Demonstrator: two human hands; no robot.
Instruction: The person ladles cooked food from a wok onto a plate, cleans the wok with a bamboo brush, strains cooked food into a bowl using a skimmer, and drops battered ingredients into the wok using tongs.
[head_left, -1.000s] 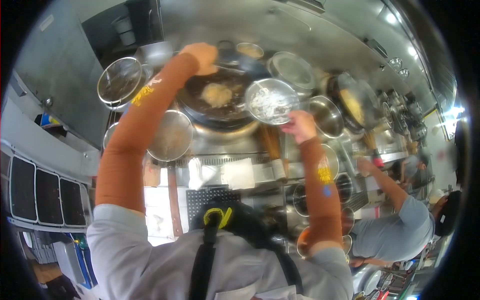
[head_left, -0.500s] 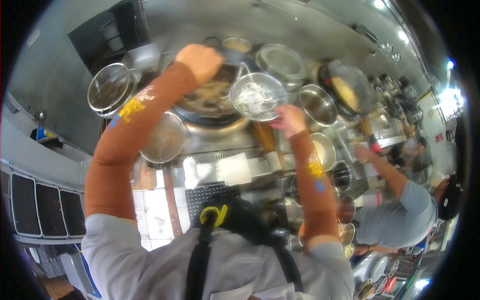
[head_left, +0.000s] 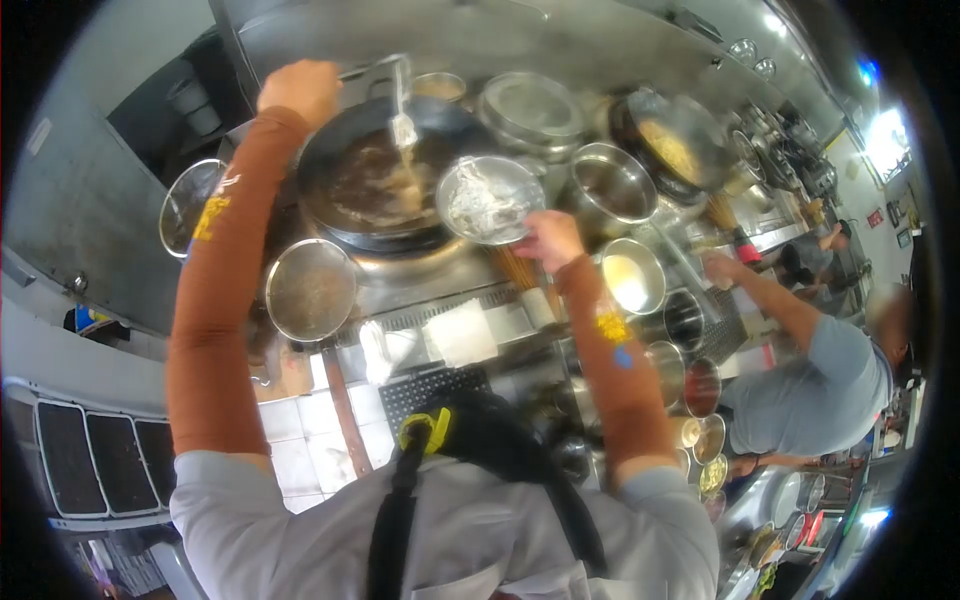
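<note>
**Two hands at the wok: a ladle raised, a strainer of noodles held over the edge**

The person stands in front of a large dark wok (head_left: 375,180) that sits on the steel cooking range (head_left: 440,275). The left hand (head_left: 298,90) is raised above the far left rim of the wok, and its fingers are closed around the long handle of a ladle (head_left: 402,128). The bowl of the ladle hangs above the wok, with a thin stream of dark liquid falling from it into the pan. Brown sauce or oil lies in the bottom of the wok.

The right hand (head_left: 548,240) is closed on the handle of a round metal strainer (head_left: 490,198). The strainer is held over the right edge of the wok and carries a heap of white noodles (head_left: 478,205). It looks slightly tilted toward the wok.

Just beside the wok, at the near left, an empty-looking steel bowl (head_left: 310,290) rests on the range. Further left there is a wire skimmer (head_left: 188,208). On the right of the strainer stands a steel pot (head_left: 612,183), and behind it a second wok (head_left: 672,140) with yellow food inside.

At the right side, another person in a grey shirt (head_left: 830,385) reaches one hand (head_left: 718,268) toward the range.
</note>
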